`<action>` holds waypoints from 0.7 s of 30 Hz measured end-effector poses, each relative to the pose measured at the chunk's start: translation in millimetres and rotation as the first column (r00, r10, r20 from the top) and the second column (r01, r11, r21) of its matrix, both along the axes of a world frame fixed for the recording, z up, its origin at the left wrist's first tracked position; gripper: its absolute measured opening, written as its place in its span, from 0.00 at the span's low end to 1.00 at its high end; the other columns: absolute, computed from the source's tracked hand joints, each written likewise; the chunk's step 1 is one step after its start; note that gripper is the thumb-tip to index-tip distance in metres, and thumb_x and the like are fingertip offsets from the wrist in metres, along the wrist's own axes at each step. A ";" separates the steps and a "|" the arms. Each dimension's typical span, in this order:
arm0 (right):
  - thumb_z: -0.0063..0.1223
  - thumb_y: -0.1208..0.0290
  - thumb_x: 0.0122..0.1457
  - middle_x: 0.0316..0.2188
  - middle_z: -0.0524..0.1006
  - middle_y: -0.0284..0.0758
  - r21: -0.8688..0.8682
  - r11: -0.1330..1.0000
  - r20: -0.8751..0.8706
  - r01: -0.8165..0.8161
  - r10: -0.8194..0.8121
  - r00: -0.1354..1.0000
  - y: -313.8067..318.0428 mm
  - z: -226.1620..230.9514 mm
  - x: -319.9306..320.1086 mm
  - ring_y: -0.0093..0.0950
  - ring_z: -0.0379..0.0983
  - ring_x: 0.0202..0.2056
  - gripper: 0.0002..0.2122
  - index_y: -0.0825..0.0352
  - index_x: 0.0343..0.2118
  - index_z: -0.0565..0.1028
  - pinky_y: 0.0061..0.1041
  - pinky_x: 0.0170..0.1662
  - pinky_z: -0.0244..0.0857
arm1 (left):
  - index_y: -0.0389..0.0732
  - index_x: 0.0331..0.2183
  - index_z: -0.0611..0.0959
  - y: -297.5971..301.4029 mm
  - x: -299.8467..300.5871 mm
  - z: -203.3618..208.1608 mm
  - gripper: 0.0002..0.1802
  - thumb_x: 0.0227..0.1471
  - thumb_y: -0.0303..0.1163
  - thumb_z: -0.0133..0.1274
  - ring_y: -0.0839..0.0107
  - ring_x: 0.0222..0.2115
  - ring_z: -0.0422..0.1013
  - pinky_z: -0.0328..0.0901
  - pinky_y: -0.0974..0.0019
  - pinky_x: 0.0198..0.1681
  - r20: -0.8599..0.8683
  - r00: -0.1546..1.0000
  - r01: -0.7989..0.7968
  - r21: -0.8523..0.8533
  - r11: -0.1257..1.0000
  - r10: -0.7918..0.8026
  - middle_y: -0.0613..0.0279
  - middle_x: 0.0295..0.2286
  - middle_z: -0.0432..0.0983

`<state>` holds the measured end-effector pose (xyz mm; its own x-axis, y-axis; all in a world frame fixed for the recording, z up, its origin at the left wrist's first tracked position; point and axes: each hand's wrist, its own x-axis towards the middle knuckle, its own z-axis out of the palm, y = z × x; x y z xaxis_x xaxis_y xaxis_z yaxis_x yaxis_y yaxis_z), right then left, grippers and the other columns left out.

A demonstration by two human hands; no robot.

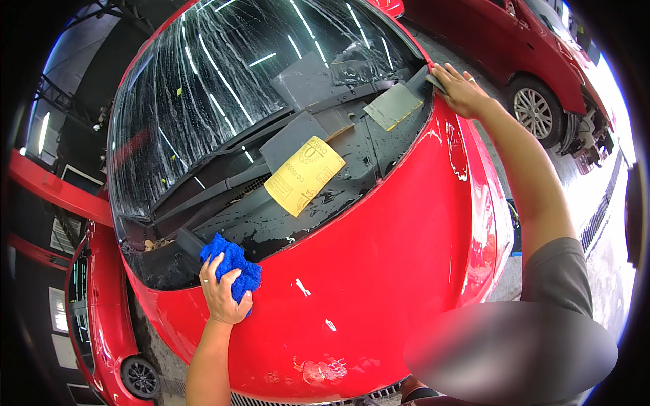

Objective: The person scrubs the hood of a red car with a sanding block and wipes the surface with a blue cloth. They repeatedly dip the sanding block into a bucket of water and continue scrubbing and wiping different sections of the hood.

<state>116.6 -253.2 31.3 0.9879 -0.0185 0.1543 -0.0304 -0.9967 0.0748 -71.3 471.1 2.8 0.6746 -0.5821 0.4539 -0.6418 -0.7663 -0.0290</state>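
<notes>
Blue cloth (233, 254) in the left hand (227, 298), lower left of centre: bunches it under curled fingers, probably for a padded hold by the rear edge of the red bonnet (379, 264). Lays the right hand (467, 93) at the bonnet's corner, upper right, perhaps as a brace; cannot tell whether gripping the grey piece (436, 83) there. Has a yellow sheet (305, 176) mid-frame, seemingly within reach.

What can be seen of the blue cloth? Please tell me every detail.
The blue cloth is bunched up, with an irregular outline and a fluffy, textured surface that looks like soft pile fabric. The left hand curls over it and hides part of it. It sits where the red hood meets the dark cowl below the windshield.
</notes>
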 end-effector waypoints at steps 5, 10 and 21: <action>0.36 0.50 0.82 0.83 0.53 0.40 0.018 1.000 0.038 0.025 -0.026 0.999 -9.3 0.5 19.7 0.44 0.44 0.83 0.32 0.64 0.80 0.56 0.63 0.81 0.45 | 0.43 0.51 0.81 -3.8 2.5 -1.0 0.28 0.57 0.54 0.59 0.29 0.63 0.65 0.58 0.28 0.67 0.002 1.000 0.014 -0.007 1.000 -0.014 0.34 0.64 0.68; 0.41 0.52 0.81 0.82 0.57 0.43 -0.091 0.996 0.048 -0.021 0.026 0.998 7.4 -4.1 -11.1 0.40 0.46 0.83 0.33 0.70 0.79 0.58 0.52 0.84 0.39 | 0.43 0.51 0.82 -3.9 2.8 1.6 0.28 0.59 0.54 0.58 0.29 0.63 0.65 0.58 0.28 0.68 0.013 1.000 0.025 -0.005 1.000 -0.025 0.33 0.64 0.68; 0.48 0.67 0.78 0.79 0.61 0.49 0.460 0.868 0.211 -0.186 0.097 0.973 121.6 -63.9 -172.7 0.44 0.52 0.81 0.27 0.68 0.77 0.63 0.46 0.85 0.41 | 0.46 0.52 0.84 -3.9 0.4 1.1 0.27 0.53 0.48 0.62 0.33 0.64 0.65 0.59 0.30 0.67 0.049 0.998 0.044 -0.053 0.998 -0.042 0.40 0.64 0.70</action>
<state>-56.2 -131.6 -32.6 0.9431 0.0050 0.3325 0.1460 -0.9046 -0.4006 -70.9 467.2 3.9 0.6261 -0.5838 0.5169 -0.6729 -0.7395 -0.0200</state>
